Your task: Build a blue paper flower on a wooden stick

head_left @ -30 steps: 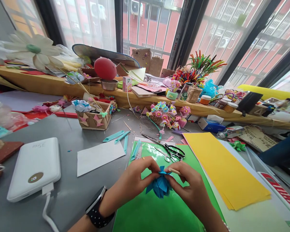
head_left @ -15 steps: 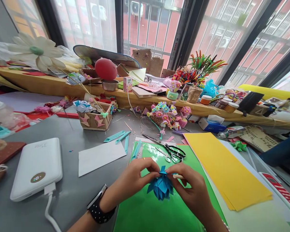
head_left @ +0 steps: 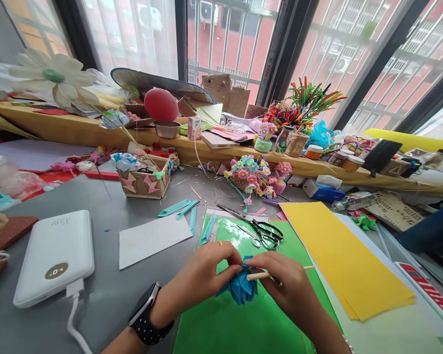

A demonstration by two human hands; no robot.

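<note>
My left hand pinches a blue folded-paper flower from its left side, held just above a green sheet. The fingers of my right hand are closed on a thin wooden stick that lies level, its left tip against the flower and its right end sticking out past my fingers. A dark watch sits on my left wrist.
Black-handled scissors lie on the green sheet beyond my hands. Yellow paper is on the right, a white sheet and a white power bank on the left. A small woven basket and paper flowers stand farther back.
The flower has tipped and dropped a little to the left. The stick now lies level with more of it showing to the right of my right hand.
</note>
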